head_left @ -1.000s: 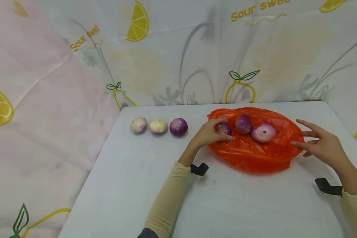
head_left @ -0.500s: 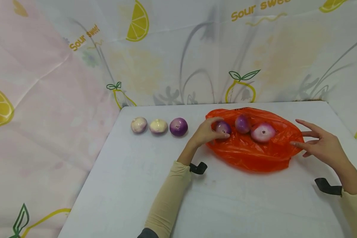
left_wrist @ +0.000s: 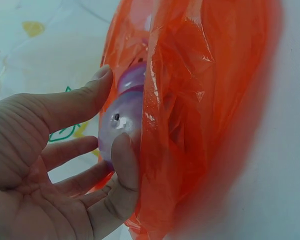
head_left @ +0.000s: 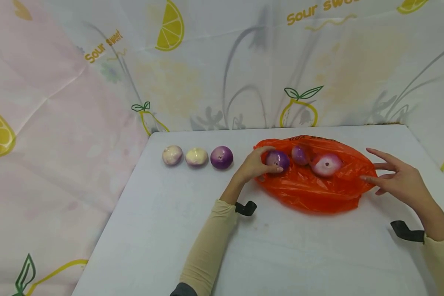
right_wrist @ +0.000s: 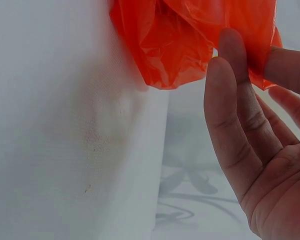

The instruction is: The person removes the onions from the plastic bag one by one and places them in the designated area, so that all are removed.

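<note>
Toward the right of the table lies a red plastic bag (head_left: 311, 197) in the head view, its mouth spread wide. Three purple onions sit in it: one at the left (head_left: 279, 161), a smaller one in the middle (head_left: 300, 155) and a paler one at the right (head_left: 327, 165). My left hand (head_left: 256, 165) holds the left onion between thumb and fingers; the left wrist view shows this onion (left_wrist: 119, 117) against the bag's edge. At the bag's right end my right hand (head_left: 403, 181) touches the plastic with spread, fairly straight fingers.
Left of the bag, three more onions stand in a row on the white table (head_left: 170, 230): a pale one (head_left: 172, 155), a yellowish one (head_left: 197, 157) and a purple one (head_left: 222, 157). A patterned cloth (head_left: 207, 74) hangs behind the table.
The left onion has come further into view in my left hand, which has moved slightly left. The bag's left edge has shifted left a little. My right hand has stayed almost still.
</note>
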The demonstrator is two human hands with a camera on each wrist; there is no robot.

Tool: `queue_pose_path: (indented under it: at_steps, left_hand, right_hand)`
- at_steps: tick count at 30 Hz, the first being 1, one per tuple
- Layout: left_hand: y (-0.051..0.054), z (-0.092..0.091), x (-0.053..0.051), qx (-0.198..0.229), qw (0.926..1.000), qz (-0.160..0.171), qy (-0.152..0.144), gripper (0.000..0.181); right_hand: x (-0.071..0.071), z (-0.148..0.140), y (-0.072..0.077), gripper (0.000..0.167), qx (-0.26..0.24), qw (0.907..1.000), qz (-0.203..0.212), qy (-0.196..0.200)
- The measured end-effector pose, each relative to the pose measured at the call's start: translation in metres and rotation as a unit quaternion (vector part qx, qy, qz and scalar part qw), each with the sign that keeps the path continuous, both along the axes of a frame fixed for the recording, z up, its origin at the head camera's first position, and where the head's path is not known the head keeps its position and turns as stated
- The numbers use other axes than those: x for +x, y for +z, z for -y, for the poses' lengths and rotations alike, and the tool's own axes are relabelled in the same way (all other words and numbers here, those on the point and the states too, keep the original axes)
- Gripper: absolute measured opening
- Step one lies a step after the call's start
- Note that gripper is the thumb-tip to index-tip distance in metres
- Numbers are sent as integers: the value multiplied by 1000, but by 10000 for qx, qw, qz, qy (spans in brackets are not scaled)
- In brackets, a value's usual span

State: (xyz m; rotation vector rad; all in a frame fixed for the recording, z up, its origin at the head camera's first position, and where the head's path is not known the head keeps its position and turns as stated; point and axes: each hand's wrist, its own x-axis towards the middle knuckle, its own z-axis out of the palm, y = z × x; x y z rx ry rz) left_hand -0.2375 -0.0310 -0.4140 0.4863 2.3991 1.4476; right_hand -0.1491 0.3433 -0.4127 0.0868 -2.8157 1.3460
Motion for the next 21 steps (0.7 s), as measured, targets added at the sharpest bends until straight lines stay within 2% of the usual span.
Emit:
queue_pose_path:
  at_steps: [6, 21]
  left_hand:
    - [-3, -2, -2, -132, 9999, 52, 33, 73]
    - [-12, -5, -7, -485, 9987, -118, 117, 77]
  right_hand:
    - [-1, 0, 0, 80, 45, 10000, -27, 20]
    - [0, 2, 0, 79, 150, 9999, -7, 18]
